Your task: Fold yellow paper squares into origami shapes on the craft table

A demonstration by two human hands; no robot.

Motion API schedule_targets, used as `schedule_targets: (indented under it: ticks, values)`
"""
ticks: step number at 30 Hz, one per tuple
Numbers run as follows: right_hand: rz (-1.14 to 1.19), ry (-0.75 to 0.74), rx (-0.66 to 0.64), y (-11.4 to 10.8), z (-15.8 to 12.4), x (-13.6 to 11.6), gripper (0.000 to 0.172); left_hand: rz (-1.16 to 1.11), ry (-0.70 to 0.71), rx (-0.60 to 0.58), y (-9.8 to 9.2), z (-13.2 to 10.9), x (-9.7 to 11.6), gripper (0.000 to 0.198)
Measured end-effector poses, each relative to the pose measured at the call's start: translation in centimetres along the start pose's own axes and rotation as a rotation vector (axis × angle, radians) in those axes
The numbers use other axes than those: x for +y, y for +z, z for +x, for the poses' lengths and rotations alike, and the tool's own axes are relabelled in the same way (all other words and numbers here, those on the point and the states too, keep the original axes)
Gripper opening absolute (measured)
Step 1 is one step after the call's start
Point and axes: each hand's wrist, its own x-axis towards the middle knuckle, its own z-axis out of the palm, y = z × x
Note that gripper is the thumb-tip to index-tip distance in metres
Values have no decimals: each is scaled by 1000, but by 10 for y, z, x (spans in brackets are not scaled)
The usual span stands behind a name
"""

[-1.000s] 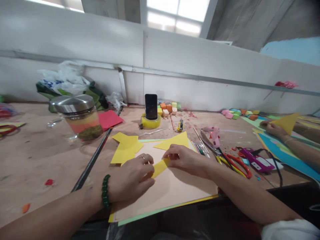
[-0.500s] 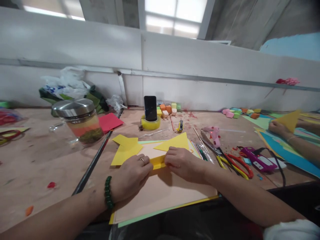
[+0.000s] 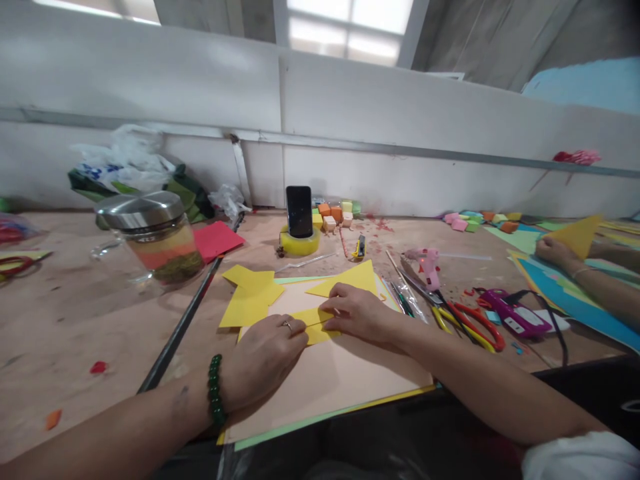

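A folded piece of yellow paper (image 3: 316, 327) lies on a stack of peach, green and yellow sheets (image 3: 320, 400), a crease running across it. Its left end is under my left hand (image 3: 273, 353), whose fingers are curled together on it. From the other side my right hand (image 3: 357, 312) grips the right end with bent fingers, the thumb at the near edge. Just behind, a yellow paper triangle (image 3: 350, 277) rests on the stack, partly covered by my right hand. More yellow paper pieces (image 3: 250, 297) lie beyond my left hand.
Left stands a lidded glass mug (image 3: 163, 243) beside red paper (image 3: 219, 240). A phone (image 3: 299, 212) leans in a tape roll (image 3: 300, 241). Right lie a box cutter (image 3: 359, 247), pink glue gun (image 3: 429, 267), scissors (image 3: 480, 323) and purple power strip (image 3: 515, 313). Another person's hand (image 3: 555, 250) holds yellow paper.
The yellow paper's near part has gone from raised to lying flatter, with the crease showing. My right hand's fingers have shifted and spread slightly. The view has tilted a little.
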Motion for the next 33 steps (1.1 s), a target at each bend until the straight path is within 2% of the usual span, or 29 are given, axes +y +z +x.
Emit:
schedule_targets:
  ticks: [5, 15, 18, 21, 23, 26, 27, 30, 33]
  values:
    - [-18, -94, 53, 3, 2, 6, 18, 102, 23, 40, -2, 0, 4, 16]
    - [-66, -126, 114, 10, 8, 13, 16, 111, -5, -42, -3, 1, 4, 11]
    - [-59, -122, 117, 11, 7, 13, 23, 152, 58, -36, -2, 1, 5, 12]
    - [-76, -121, 133, 11, 6, 12, 17, 190, 142, 22, -1, 1, 7, 15]
    - [-65, -161, 143, 9, 5, 11, 21, 195, 175, 59, -1, 0, 8, 17]
    - [-36, -275, 130, 4, 4, 9, 42, 187, 194, 93, -2, 0, 9, 19]
    - [-45, -304, 126, 3, 3, 8, 44, 183, 197, 98, -2, 0, 9, 20]
    - [-127, -343, 132, 0, 3, 5, 32, 170, 207, 105, 0, 0, 9, 24]
    - [-179, -361, 82, 0, 3, 4, 20, 185, 232, 111, 2, 0, 8, 26]
